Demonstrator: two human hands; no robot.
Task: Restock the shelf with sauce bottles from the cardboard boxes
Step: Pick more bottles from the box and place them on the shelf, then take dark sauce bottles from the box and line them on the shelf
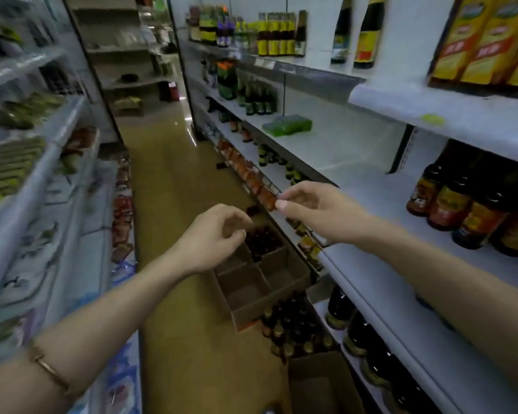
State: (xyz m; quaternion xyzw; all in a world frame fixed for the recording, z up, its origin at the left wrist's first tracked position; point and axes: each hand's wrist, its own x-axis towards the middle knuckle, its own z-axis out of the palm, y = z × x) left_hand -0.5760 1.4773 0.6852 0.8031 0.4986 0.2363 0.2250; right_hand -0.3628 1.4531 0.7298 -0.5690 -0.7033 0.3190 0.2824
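Nearest us, loose sauce bottles (293, 327) crowd the floor beside a cardboard box (263, 282) of mostly bare cells, so we judge a step or a careless reach could topple them. Above, our left hand (213, 237) and right hand (311, 204) hang empty, fingers loosely curled. Beyond, the tan floor (174, 186) runs between white shelves (401, 282), half stocked on the right.

We see a glossy tan floor (174, 180) running down the aisle. On the left, blurred shelves (27, 162) carry green packets (9, 171) and red packets (121, 216). A flat green pack (287, 124) lies alone on a white board. Top right, yellow-orange cartons (485, 40) stand side by side.
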